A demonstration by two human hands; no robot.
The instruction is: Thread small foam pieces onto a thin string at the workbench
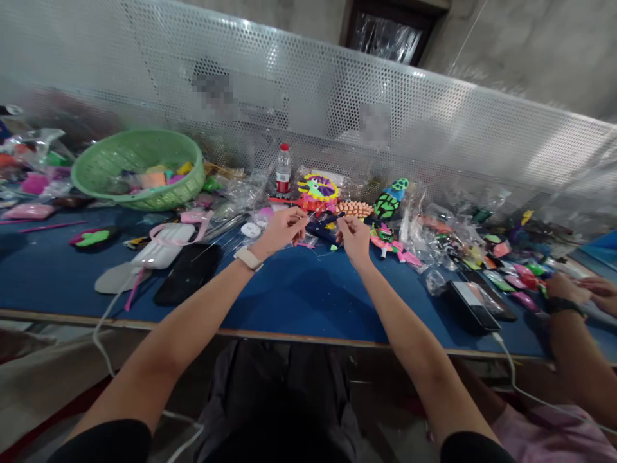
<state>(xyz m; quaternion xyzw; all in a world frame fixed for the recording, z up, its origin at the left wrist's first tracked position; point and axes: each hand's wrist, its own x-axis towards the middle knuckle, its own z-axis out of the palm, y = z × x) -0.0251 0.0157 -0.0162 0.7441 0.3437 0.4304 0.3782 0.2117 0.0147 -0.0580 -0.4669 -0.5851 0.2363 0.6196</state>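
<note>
Above the blue table, my left hand [285,230] is closed in a pinch, its fingertips pointing right. Whatever sits between them is too small to make out. My right hand [354,236] faces it a short way off, thumb and finger pressed together, and its contents are hidden too. A dark blue item [322,229] with a yellow patch lies behind and between the hands. Just beyond are a yellow, purple and green clay-like figure [319,187] and an orange bumpy piece [354,209]. Right of my right hand is a pink and green figure [385,239].
A green basket [139,202] of colourful pieces stands at the left, near a red-capped bottle [283,172]. A white power bank [168,247] and black phone [189,275] lie nearer. Another black device [471,307] and a co-worker's hands [571,289] are at right. A perforated metal screen [299,83] borders the back.
</note>
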